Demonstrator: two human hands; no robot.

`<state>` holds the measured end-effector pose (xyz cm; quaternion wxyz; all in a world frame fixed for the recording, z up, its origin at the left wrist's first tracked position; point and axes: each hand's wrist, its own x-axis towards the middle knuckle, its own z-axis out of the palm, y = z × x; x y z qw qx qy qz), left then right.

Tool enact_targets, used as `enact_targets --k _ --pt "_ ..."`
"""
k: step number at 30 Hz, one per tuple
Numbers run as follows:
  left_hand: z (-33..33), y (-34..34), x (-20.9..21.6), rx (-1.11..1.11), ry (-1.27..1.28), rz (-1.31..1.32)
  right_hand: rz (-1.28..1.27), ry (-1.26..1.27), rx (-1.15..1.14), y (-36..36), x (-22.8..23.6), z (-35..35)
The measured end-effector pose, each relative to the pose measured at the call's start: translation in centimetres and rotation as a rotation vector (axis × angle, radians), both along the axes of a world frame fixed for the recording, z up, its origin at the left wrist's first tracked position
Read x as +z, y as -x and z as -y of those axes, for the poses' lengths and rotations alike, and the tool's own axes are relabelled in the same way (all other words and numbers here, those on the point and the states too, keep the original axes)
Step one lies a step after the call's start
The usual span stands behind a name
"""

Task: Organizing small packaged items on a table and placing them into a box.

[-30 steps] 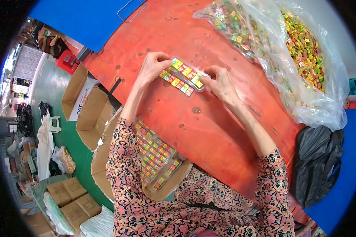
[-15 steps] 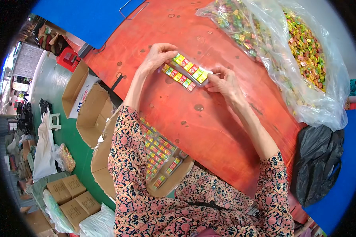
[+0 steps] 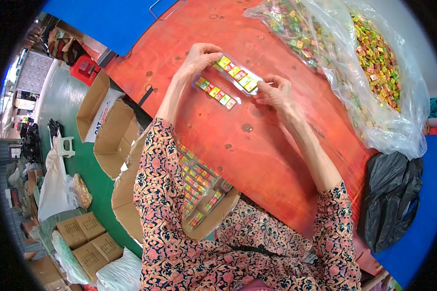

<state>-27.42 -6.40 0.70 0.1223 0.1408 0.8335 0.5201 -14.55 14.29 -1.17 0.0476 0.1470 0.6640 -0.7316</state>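
A clear plastic pack with a row of small yellow, red and green wrapped pieces (image 3: 238, 73) is held between both hands above the red table. My left hand (image 3: 199, 59) pinches its far-left end, fingertips closed on the edge. At its near-right end, the thumb and fingers of my right hand (image 3: 277, 92) are closed on the corner. Just nearer to me, a second, similar pack (image 3: 215, 92) lies on the tabletop, apart from the held one. Neither hand touches it.
A big clear bag of loose wrapped pieces (image 3: 376, 63) stands at the far right, with a black plastic bag (image 3: 391, 199) nearer. An open cardboard box (image 3: 218, 220) below the table edge contains several filled packs (image 3: 196, 186). Closed cartons (image 3: 87, 254) sit on the floor at left.
Both hands have raised the held pack slightly away from the lying one, widening the gap between them. The lying pack has hardly moved.
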Motion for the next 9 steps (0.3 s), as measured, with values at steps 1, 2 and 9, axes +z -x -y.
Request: enact_targets --k 1,2,9 --pt "0.1 -0.2 0.4 0.008 -0.011 -0.006 0.010 -0.022 0.006 -0.1 0.4 0.2" --pt "0.4 -0.5 0.9 0.010 -0.006 -0.002 0.021 -0.044 0.012 -0.1 0.7 0.4" --pt "4.1 -2.6 0.5 -0.009 0.055 -0.002 0.050 0.000 0.111 -1.7 1.8 1.5"
